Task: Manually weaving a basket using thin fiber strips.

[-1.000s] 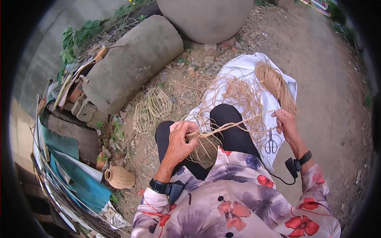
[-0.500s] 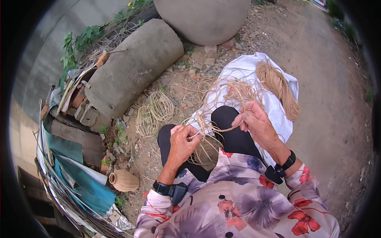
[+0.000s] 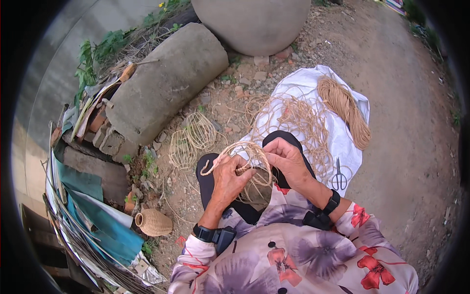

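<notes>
Over my knees, both hands work on a loop of tan twisted cord point(image 3: 252, 151). My left hand point(image 3: 228, 179) is closed round the gathered cord, and a loose end curls out past its knuckles. Close on its right, my right hand point(image 3: 290, 163) pinches the side of the loop, its fingertips partly hidden. Thin pale strands of an open frame point(image 3: 254, 192) hang in my lap below the hands. Loose tangled cord point(image 3: 306, 130) spreads over a white woven sack point(image 3: 289, 83) ahead of my right knee. Scissors with dark handles point(image 3: 339, 180) lie on the sack's near edge.
A thick cord hank point(image 3: 344, 110) rests on the sack's right side. Two open wicker frames point(image 3: 198, 131) lie left of my knees, and a small woven vase point(image 3: 153, 223) lies nearer. A concrete cylinder point(image 3: 166, 83), a round grey block point(image 3: 252, 24) and teal sheeting point(image 3: 105, 228) border the left and far side.
My right hand has come in toward the left and down, close to my left hand. The cord between them now arches up in a loop. The scissors have come into sight.
</notes>
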